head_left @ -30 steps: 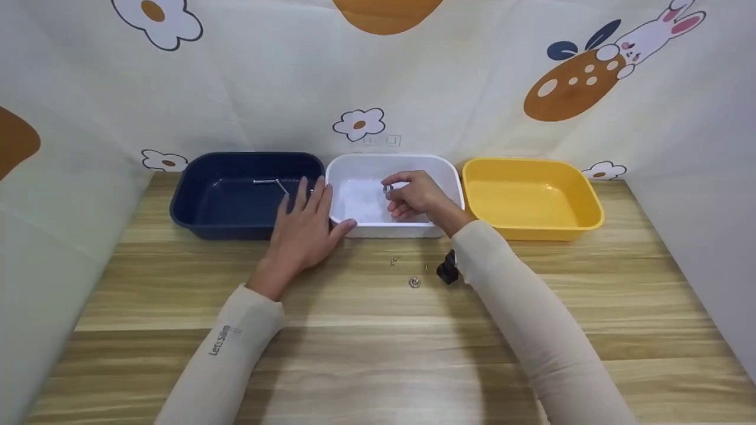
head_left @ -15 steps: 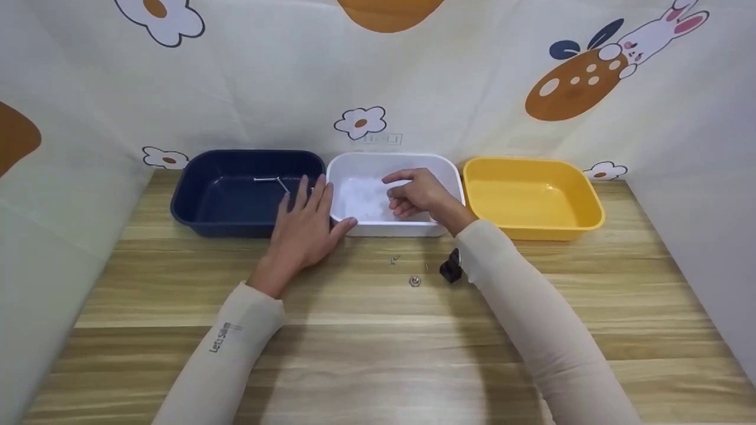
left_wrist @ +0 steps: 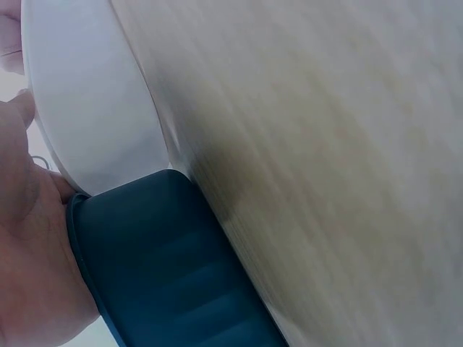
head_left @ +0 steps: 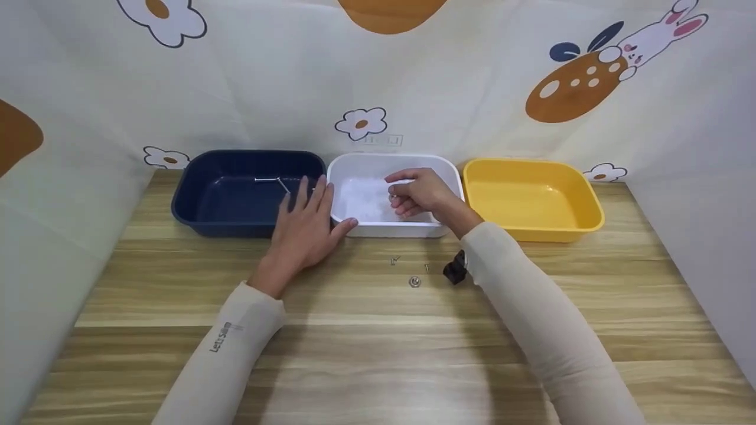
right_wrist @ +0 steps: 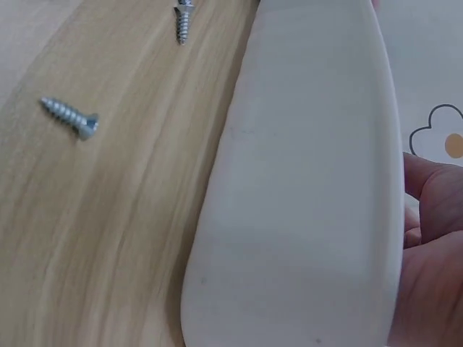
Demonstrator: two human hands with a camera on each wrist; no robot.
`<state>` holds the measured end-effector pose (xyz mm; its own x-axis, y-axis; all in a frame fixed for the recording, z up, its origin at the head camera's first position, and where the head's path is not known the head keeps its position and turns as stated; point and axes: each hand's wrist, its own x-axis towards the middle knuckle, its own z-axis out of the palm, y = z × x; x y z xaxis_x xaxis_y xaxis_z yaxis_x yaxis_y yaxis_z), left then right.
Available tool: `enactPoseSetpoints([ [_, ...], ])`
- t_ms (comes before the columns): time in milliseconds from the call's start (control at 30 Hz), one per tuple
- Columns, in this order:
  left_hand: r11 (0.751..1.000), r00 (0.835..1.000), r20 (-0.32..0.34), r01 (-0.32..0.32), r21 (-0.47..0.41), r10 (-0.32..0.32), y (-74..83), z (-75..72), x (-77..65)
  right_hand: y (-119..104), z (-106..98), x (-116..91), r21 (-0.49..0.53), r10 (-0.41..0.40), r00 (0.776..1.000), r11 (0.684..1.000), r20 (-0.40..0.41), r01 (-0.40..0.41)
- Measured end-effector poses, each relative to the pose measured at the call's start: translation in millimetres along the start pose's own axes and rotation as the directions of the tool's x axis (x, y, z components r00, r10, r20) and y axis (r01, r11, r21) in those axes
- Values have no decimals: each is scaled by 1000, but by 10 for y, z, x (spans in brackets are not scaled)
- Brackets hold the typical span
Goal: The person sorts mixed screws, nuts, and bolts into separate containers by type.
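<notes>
My left hand (head_left: 303, 230) lies with fairly straight fingers across the adjoining rims of the dark blue bin (head_left: 204, 227) and the white bin (head_left: 354, 230), its thumb on the white bin's front rim. In the left wrist view the same hand (left_wrist: 36, 253) rests over both rims. My right hand (head_left: 422, 195) hangs over the white bin, index finger and thumb apart with a gap between them. The right wrist view shows part of this hand (right_wrist: 438, 238) beyond the white bin's wall (right_wrist: 304, 181); its fingertips are hidden there.
A yellow bin (head_left: 531, 203) stands on the right. Metal pieces (head_left: 267, 180) lie in the blue bin. On the wooden table are a screw (right_wrist: 70, 117), another screw (right_wrist: 182, 22) and a round metal piece (head_left: 414, 282). A black device (head_left: 455, 270) sits at the right wrist.
A second ago my right index finger and thumb pinched a small round metal piece; they have since let it go and stand apart. The left hand has stayed in place.
</notes>
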<state>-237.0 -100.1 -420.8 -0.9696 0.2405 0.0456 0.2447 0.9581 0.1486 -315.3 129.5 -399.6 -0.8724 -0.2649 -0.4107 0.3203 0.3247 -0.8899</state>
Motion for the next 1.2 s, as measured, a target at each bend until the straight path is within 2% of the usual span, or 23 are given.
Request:
enactPoseSetpoints([
  [267,1000,1000,-2,10,-6,-10,-14,-4,-9,-50,-46,-119,27,-28,999,999,21,27],
  [600,1000,1000,-11,3,-18,-3,-2,-8,0,-2,-95,-436,36,-93,991,995,101,90],
  [900,1000,1000,4,-1,-9,1,6,-15,5,141,-82,-727,35,-91,985,996,150,86],
  [1200,1000,1000,9,3,-26,-2,9,-13,-2,368,-129,-872,-21,-68,967,997,246,76],
])
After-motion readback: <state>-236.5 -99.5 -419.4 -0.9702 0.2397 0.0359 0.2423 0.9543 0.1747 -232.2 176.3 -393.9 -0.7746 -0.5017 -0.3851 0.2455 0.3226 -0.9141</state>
